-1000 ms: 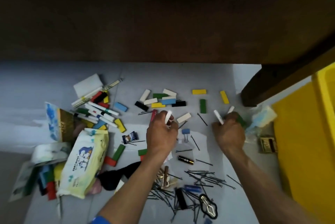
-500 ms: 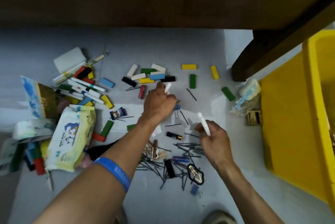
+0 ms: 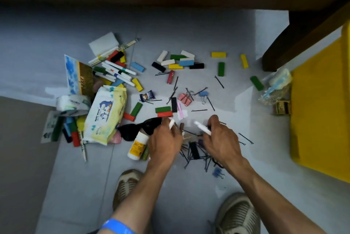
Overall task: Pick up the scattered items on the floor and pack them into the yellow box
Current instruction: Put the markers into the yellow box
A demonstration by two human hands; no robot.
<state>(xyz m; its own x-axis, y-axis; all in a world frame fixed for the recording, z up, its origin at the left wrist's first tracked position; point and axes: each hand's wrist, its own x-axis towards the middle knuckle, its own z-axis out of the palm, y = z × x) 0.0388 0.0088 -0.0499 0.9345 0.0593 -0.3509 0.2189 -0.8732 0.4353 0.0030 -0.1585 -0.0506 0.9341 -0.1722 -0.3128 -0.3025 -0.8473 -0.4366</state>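
Observation:
The yellow box (image 3: pixel 320 105) stands on the floor at the right edge. My left hand (image 3: pixel 163 143) holds a white block (image 3: pixel 171 124) and hovers low over a pile of black hairpins (image 3: pixel 191 155). My right hand (image 3: pixel 220 139) grips another white block (image 3: pixel 202 128) above the same pile, fingers curled round it. Coloured blocks (image 3: pixel 179 62) lie scattered farther away, with markers (image 3: pixel 118 72) at the left. Pink and blue binder clips (image 3: pixel 189 96) lie just beyond my hands.
A pack of baby wipes (image 3: pixel 105 114), a tape roll (image 3: pixel 73 103), sunglasses (image 3: pixel 141 129) and a white bottle (image 3: pixel 137 145) lie at the left. A dark wooden furniture leg (image 3: pixel 303 31) stands behind the box. My two shoes (image 3: pixel 237 214) are at the bottom.
Both hands have drawn back toward me from the far blocks, each holding a white block, and now hover over the hairpin pile. The view has tilted down, showing my shoes.

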